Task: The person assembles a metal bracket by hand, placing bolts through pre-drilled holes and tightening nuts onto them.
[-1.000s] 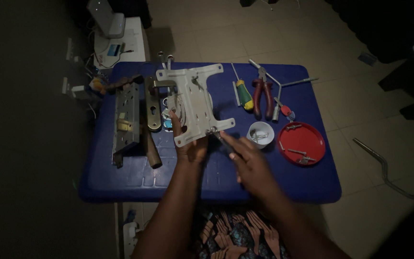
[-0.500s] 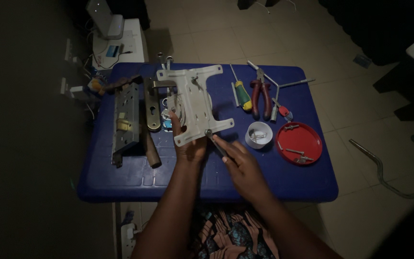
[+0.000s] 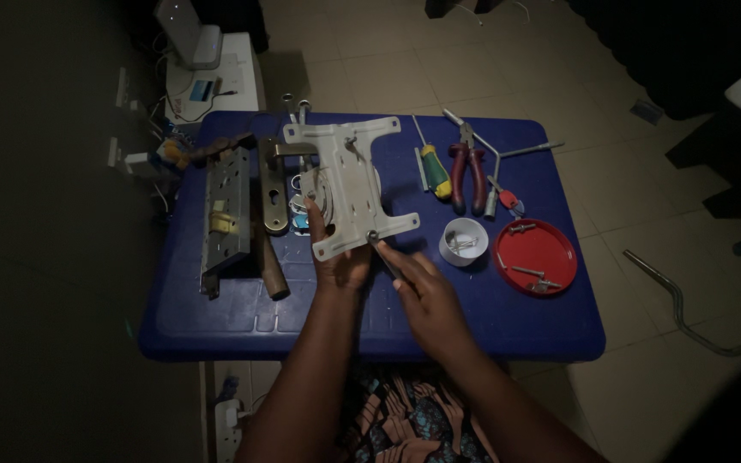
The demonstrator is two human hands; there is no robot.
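1. The blue bench [image 3: 216, 326] carries everything.
2. The grey metal bracket [image 3: 349, 184] stands tilted mid-bench, left hand [image 3: 340, 257] gripping its lower edge.
3. Right hand [image 3: 426, 296] grips a thin tool [image 3: 385, 253], tip on the bracket's lower corner: fastening, I judge.
4. Next needs steady turning, bracket braced.

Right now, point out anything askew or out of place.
A bent metal rod lies on the tiled floor right of the blue table, apart from the tools on it. On the table nothing looks spilled or broken.
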